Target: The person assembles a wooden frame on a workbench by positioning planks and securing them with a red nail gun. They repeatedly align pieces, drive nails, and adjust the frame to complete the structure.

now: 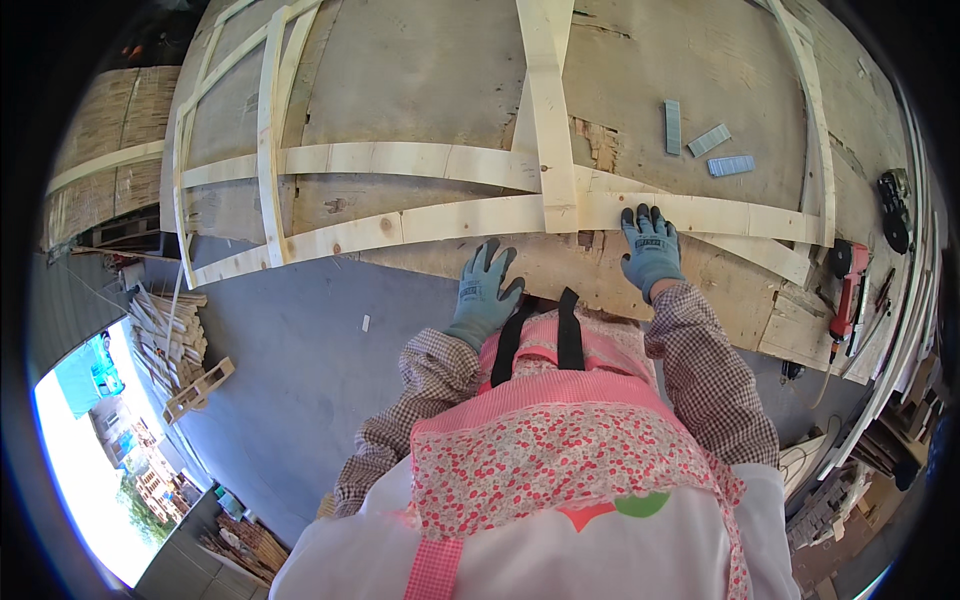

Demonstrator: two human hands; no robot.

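My left hand (484, 292), in a blue-grey glove with dark fingertips, is open with its fingers apart. It is at the table's near edge, just below the front wooden slat (420, 221). The same kind of glove covers my right hand (653, 252). Its fingertips lie on the front slat, right of an upright board (549, 130) that crosses that slat, and its thumb is spread. Both slats belong to a pale wood frame lying on the table. Behind it, another long slat (400, 159) slants and passes under the crossing board.
Three strips of staples, one of them a grey strip (672, 127), lie on the worn plywood tabletop (420, 85). A red air stapler (848, 285) with a hose rests at the right edge, near a black object (893, 210). Scrap wood (170, 330) is piled on the floor at left.
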